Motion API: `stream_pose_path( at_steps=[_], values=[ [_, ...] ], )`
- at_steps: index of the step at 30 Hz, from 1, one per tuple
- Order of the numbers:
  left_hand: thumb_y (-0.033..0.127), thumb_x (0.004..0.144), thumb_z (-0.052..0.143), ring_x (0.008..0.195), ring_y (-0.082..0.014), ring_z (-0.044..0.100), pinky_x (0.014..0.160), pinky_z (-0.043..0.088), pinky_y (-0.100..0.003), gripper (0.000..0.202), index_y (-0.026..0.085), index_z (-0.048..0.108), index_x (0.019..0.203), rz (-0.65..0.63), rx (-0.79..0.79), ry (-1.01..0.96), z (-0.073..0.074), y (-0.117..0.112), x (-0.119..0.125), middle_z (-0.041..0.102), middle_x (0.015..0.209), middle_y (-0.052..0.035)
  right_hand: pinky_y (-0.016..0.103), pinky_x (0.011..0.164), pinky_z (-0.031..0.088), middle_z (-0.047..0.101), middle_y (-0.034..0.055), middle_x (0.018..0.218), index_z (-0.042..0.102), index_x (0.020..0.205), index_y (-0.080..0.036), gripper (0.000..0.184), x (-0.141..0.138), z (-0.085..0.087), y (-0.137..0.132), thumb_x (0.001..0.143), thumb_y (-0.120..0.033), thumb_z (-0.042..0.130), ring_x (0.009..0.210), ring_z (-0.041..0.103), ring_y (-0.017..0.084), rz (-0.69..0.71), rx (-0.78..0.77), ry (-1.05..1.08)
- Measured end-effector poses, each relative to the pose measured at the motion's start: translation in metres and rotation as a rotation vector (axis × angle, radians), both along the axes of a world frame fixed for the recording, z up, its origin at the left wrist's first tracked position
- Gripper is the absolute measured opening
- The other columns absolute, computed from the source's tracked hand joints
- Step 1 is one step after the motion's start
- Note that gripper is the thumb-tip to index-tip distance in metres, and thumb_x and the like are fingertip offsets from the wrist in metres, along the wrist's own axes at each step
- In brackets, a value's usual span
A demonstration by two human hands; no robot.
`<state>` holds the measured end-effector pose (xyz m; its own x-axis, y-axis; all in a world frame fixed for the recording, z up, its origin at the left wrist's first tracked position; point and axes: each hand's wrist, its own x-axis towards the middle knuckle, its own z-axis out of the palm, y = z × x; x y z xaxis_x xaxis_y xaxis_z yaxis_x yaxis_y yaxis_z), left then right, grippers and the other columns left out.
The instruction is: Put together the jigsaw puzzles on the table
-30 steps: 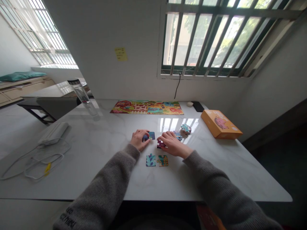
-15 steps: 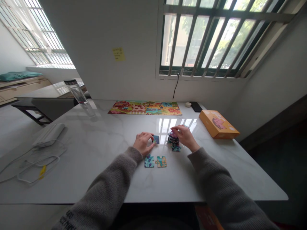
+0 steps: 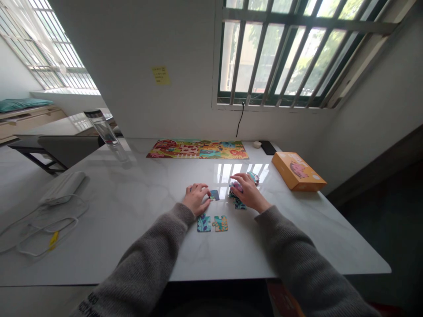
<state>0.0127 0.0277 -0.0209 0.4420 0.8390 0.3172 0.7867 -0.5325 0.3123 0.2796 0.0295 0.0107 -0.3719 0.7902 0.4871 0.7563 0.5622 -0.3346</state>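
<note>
My left hand (image 3: 196, 198) rests on the white marble table (image 3: 132, 229) with fingers curled, its fingertips against a dark blue puzzle piece (image 3: 214, 194). My right hand (image 3: 247, 190) lies over a small pile of loose puzzle pieces (image 3: 238, 200), fingers bent on top of them; one more piece (image 3: 254, 177) shows just behind it. Two pieces lie flat side by side nearer to me, a blue one (image 3: 204, 223) and an orange-teal one (image 3: 220, 223). Both arms wear grey knit sleeves.
A finished colourful puzzle strip (image 3: 198, 149) lies at the table's far edge. An orange box (image 3: 298, 171) sits at the right, a dark phone (image 3: 267, 147) and small white object behind it. A clear bottle (image 3: 105, 130), a white adapter (image 3: 62, 187) and coiled cable (image 3: 39, 229) occupy the left.
My right hand went from beside the left hand to the pile of pieces on the right and now presses down on it. The left hand has stayed by the dark blue piece.
</note>
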Motion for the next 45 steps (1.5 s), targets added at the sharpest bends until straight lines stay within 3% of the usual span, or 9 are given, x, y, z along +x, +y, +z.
stream_pose_path(
  at_steps=[5, 8, 11, 14, 19, 22, 33, 39, 45],
  values=[
    [0.029, 0.085, 0.061, 0.117, -0.0278, 0.054, 0.100, 0.036, -0.045, 0.029, 0.025, 0.062, 0.114, 0.008, -0.001, -0.036, -0.002, 0.009, -0.023, 0.065, 0.123, -0.0070, 0.051, 0.111, 0.035, 0.043, 0.0155, 0.146, 0.049, 0.141, -0.023, 0.059, 0.000, -0.001, -0.015, 0.087, -0.038, 0.069, 0.135, 0.038, 0.034, -0.017, -0.035, -0.165],
    [0.031, 0.086, 0.059, 0.118, -0.0274, 0.054, 0.103, 0.035, -0.044, 0.034, 0.024, 0.061, 0.119, -0.048, 0.012, -0.042, -0.001, 0.005, -0.022, 0.064, 0.125, -0.0070, 0.052, 0.112, 0.035, 0.037, 0.0162, 0.151, 0.046, 0.144, -0.023, 0.071, 0.005, 0.000, -0.015, 0.082, -0.041, 0.075, 0.138, 0.035, 0.035, -0.026, -0.027, -0.227],
    [0.033, 0.087, 0.059, 0.117, -0.0271, 0.055, 0.106, 0.033, -0.044, 0.037, 0.025, 0.060, 0.123, -0.087, 0.030, -0.029, 0.003, -0.003, -0.012, 0.065, 0.125, -0.0065, 0.053, 0.110, 0.037, 0.040, 0.0164, 0.150, 0.045, 0.145, -0.024, 0.074, 0.007, 0.005, -0.010, 0.081, -0.042, 0.076, 0.135, 0.040, 0.035, -0.012, -0.019, -0.248],
    [0.036, 0.083, 0.063, 0.118, -0.0289, 0.053, 0.108, 0.032, -0.046, 0.046, 0.027, 0.057, 0.128, -0.026, 0.024, 0.005, 0.004, -0.007, -0.008, 0.064, 0.125, -0.0074, 0.052, 0.107, 0.039, 0.047, 0.0162, 0.145, 0.044, 0.146, -0.024, 0.076, 0.008, 0.014, -0.002, 0.079, -0.041, 0.077, 0.131, 0.045, 0.035, 0.018, -0.054, -0.288],
    [0.039, 0.080, 0.066, 0.122, -0.0331, 0.050, 0.102, 0.040, -0.047, 0.055, 0.025, 0.055, 0.132, 0.135, -0.052, 0.037, 0.000, 0.004, -0.029, 0.058, 0.129, -0.0118, 0.044, 0.100, 0.043, 0.050, 0.0167, 0.140, 0.046, 0.146, -0.022, 0.083, 0.002, 0.025, 0.009, 0.073, -0.042, 0.081, 0.120, 0.055, 0.034, 0.026, -0.195, -0.456],
    [0.036, 0.080, 0.066, 0.120, -0.0333, 0.051, 0.102, 0.042, -0.048, 0.051, 0.024, 0.058, 0.128, 0.125, -0.095, 0.023, -0.002, 0.009, -0.039, 0.059, 0.127, -0.0119, 0.038, 0.090, 0.046, 0.057, 0.0163, 0.129, 0.047, 0.146, -0.022, 0.085, -0.004, 0.025, 0.014, 0.071, -0.045, 0.081, 0.104, 0.064, 0.032, -0.004, -0.291, -0.547],
    [0.032, 0.081, 0.063, 0.117, -0.0324, 0.052, 0.097, 0.044, -0.047, 0.042, 0.027, 0.062, 0.123, 0.045, -0.096, 0.046, -0.001, 0.007, -0.036, 0.061, 0.124, -0.0091, 0.034, 0.083, 0.047, 0.062, 0.0148, 0.114, 0.061, 0.130, -0.021, 0.058, -0.009, 0.009, 0.030, 0.076, -0.037, 0.077, 0.102, 0.063, 0.031, -0.004, -0.341, -0.597],
    [0.032, 0.083, 0.062, 0.118, -0.0325, 0.052, 0.097, 0.043, -0.048, 0.040, 0.025, 0.062, 0.122, 0.047, -0.102, 0.072, -0.001, 0.008, -0.036, 0.060, 0.126, -0.0098, 0.030, 0.080, 0.047, 0.063, 0.0131, 0.107, 0.066, 0.118, -0.019, 0.037, -0.018, 0.015, 0.049, 0.082, -0.025, 0.067, 0.100, 0.063, 0.027, 0.070, -0.312, -0.626],
    [0.032, 0.083, 0.062, 0.117, -0.0321, 0.052, 0.097, 0.044, -0.047, 0.037, 0.027, 0.064, 0.120, 0.044, -0.104, 0.069, 0.000, 0.007, -0.035, 0.060, 0.125, -0.0087, 0.030, 0.080, 0.046, 0.063, 0.0126, 0.107, 0.068, 0.110, -0.018, 0.026, -0.029, 0.018, 0.068, 0.085, -0.026, 0.065, 0.099, 0.061, 0.026, 0.074, -0.298, -0.642]
  ],
)
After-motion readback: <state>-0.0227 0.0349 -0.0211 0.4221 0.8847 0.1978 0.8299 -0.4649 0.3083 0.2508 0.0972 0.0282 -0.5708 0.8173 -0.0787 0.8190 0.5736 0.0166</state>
